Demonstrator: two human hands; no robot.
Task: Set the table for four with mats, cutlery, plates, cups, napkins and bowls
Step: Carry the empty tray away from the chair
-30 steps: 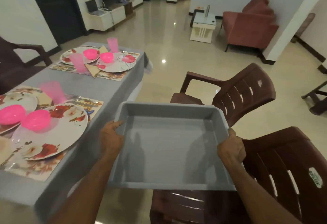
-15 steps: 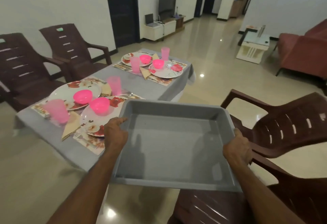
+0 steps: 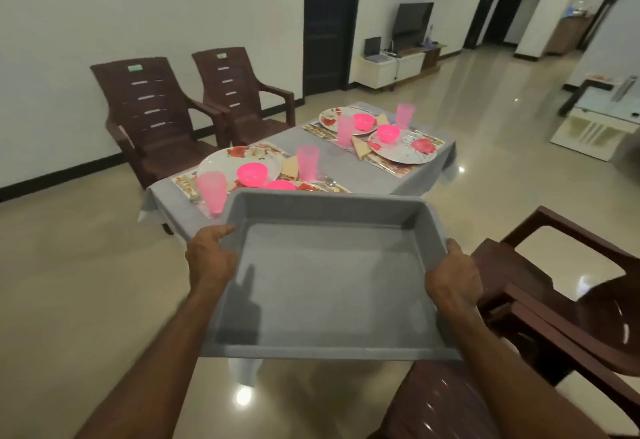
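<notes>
I hold an empty grey plastic tray [image 3: 329, 286] in the air in front of me. My left hand [image 3: 207, 258] grips its left rim and my right hand [image 3: 453, 279] grips its right rim. Beyond the tray stands the table [image 3: 346, 165] under a grey cloth. On it lie floral mats with floral plates [image 3: 403, 149], pink bowls [image 3: 252, 174], pink cups [image 3: 307, 161] and folded beige napkins [image 3: 360, 147]. The tray hides part of the nearest setting. Cutlery is barely visible beside the plates.
Two brown plastic chairs [image 3: 156, 116] stand against the wall on the table's far side. More brown chairs [image 3: 561, 286] are close on my right. A white low table [image 3: 595, 120] sits far right, a TV stand [image 3: 394, 64] at the back. Glossy floor surrounds the table.
I have backed away from the table and turned left with the tray held in both hands; the table now lies farther off, and the two wall chairs are in view.
</notes>
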